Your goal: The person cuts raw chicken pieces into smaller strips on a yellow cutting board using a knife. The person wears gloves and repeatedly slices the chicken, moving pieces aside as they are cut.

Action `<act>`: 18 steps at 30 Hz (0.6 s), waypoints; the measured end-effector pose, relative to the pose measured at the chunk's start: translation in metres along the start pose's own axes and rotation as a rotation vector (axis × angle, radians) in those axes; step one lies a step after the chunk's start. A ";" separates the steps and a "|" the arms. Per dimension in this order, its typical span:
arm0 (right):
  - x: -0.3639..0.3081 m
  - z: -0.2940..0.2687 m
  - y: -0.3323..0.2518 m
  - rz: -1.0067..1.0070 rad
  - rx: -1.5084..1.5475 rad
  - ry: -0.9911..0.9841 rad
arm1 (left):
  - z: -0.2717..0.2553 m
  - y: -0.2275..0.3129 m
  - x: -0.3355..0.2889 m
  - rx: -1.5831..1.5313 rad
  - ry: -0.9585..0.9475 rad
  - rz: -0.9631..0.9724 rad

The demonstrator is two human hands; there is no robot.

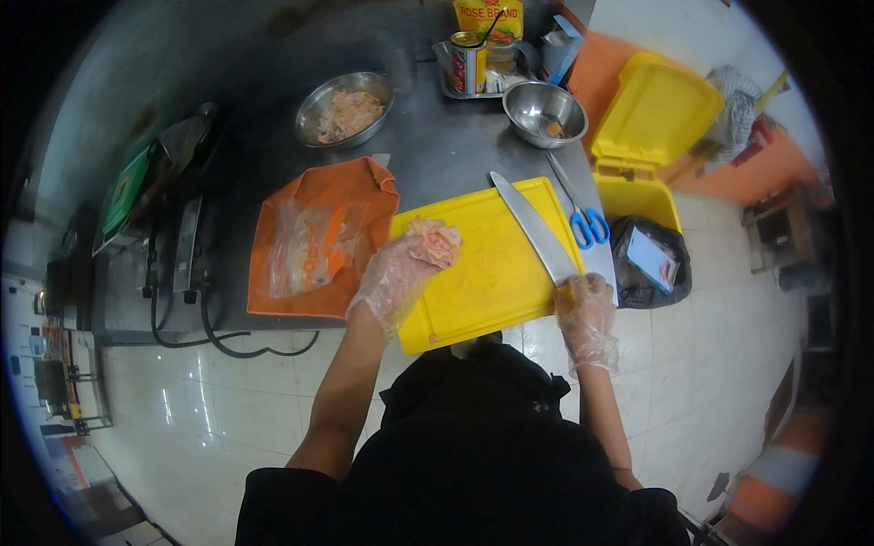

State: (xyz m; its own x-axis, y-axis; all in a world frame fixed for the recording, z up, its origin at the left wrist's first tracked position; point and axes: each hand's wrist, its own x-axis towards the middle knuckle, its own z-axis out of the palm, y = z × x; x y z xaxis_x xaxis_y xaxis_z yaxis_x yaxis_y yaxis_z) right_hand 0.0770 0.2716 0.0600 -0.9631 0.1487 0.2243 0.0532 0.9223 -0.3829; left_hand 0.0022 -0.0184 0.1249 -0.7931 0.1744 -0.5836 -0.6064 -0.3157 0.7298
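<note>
My left hand (399, 271), in a clear plastic glove, is closed on a clump of pale pink raw meat (437, 244). It holds the meat at the left side of a yellow cutting board (482, 273). My right hand (585, 311), gloved the same way, is wrapped around the handle of a large kitchen knife, with the handle hidden in the fingers. The knife's broad blade (533, 229) points away from me along the right side of the board. Just right of the blade lie scissors (589, 227) with blue handles.
Left of the board, a plastic bag (309, 246) rests on an orange cloth (360, 187). Behind stand a steel bowl of chopped raw meat (346, 114), a smaller steel bowl (544, 114) and a tray with a can (469, 64). A yellow bin (651, 114) stands open beyond the table's right edge.
</note>
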 end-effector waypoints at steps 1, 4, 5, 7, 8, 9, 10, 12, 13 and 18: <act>0.005 -0.003 -0.010 0.004 -0.037 0.015 | 0.001 -0.002 -0.003 0.056 -0.040 0.060; 0.030 0.001 -0.056 -0.159 0.324 0.001 | 0.007 -0.017 0.000 0.295 -0.025 0.285; 0.038 0.006 -0.073 -0.158 0.514 -0.063 | 0.006 -0.021 0.004 0.455 -0.030 0.401; 0.053 0.015 -0.101 -0.169 0.688 -0.123 | 0.004 -0.027 0.012 0.831 0.030 0.591; 0.058 0.019 -0.111 -0.193 0.676 -0.136 | 0.003 -0.028 0.015 0.676 0.007 0.467; 0.062 0.023 -0.118 -0.218 0.665 -0.151 | 0.001 -0.029 0.017 0.517 -0.005 0.333; 0.066 0.025 -0.121 -0.200 0.653 -0.203 | 0.001 -0.029 0.018 0.366 0.000 0.180; 0.069 0.028 -0.119 -0.137 0.612 -0.321 | 0.005 -0.028 0.021 0.445 0.008 0.230; 0.068 0.029 -0.114 -0.116 0.668 -0.355 | 0.008 -0.029 0.021 0.485 0.057 0.248; 0.065 0.038 -0.091 -0.009 0.883 -0.353 | 0.018 -0.039 0.023 0.020 0.334 0.239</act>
State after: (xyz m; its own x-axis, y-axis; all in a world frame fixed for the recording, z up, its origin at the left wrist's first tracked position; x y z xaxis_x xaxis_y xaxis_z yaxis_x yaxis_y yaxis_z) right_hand -0.0005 0.1835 0.0752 -0.9943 -0.1069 0.0019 -0.0339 0.2980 -0.9540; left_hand 0.0073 0.0146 0.0892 -0.8516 -0.2155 -0.4778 -0.4108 -0.2919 0.8637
